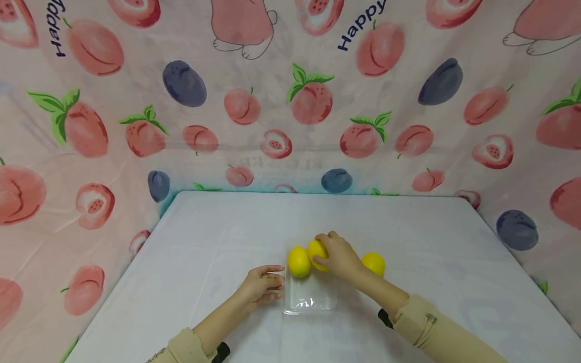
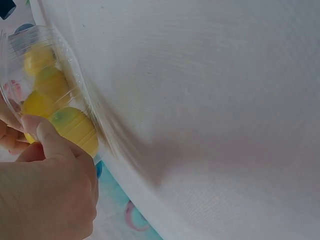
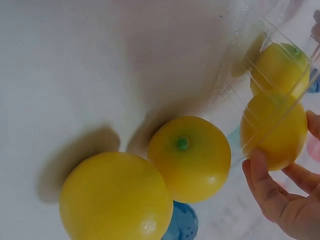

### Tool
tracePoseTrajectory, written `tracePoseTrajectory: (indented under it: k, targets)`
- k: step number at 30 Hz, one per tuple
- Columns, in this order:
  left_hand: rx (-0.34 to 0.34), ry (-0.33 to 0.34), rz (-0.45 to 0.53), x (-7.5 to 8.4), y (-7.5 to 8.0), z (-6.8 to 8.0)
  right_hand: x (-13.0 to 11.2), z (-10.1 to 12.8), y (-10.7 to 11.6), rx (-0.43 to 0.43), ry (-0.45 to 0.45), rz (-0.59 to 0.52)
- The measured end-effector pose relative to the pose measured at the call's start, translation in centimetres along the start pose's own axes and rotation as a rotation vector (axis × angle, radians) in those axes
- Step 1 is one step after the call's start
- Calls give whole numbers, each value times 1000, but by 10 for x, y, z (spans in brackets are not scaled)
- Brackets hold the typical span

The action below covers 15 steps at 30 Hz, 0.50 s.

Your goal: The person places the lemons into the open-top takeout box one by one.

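2 yellow lemons [image 1: 299,261] lie in the clear tray [image 1: 313,297]; 2 just outside.

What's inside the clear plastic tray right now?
The clear tray holds one yellow lemon at its far end; the right hand grips a second lemon there. The left hand touches the tray's side. The right hand covers the tray's far corner.

Left hand [image 1: 262,286] flat, fingers straight, pointing toward the right hand [image 1: 338,257]; right fingers curled, forearms converging.

Yellow lemons [image 1: 299,261], a clear tray [image 1: 312,300], white table [image 1: 218,237], pink peach-printed backdrop [image 1: 136,126].
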<state>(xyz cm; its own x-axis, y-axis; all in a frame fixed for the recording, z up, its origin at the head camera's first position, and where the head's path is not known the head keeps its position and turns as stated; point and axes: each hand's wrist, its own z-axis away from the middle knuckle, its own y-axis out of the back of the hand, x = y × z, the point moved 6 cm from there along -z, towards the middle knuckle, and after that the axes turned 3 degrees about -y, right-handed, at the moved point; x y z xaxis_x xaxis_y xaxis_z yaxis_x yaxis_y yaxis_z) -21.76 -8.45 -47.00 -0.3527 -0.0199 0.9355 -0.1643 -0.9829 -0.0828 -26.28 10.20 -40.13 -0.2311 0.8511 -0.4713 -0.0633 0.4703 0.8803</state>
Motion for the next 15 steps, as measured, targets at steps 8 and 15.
tracePoseTrajectory:
  k: [8, 15]
  targets:
    - [13, 7, -2, 0, -1, 0, -3, -1, -7, 0, 86, 173]
    - [7, 9, -1, -2, -1, -2, -9, -1, -12, 12, 144, 243]
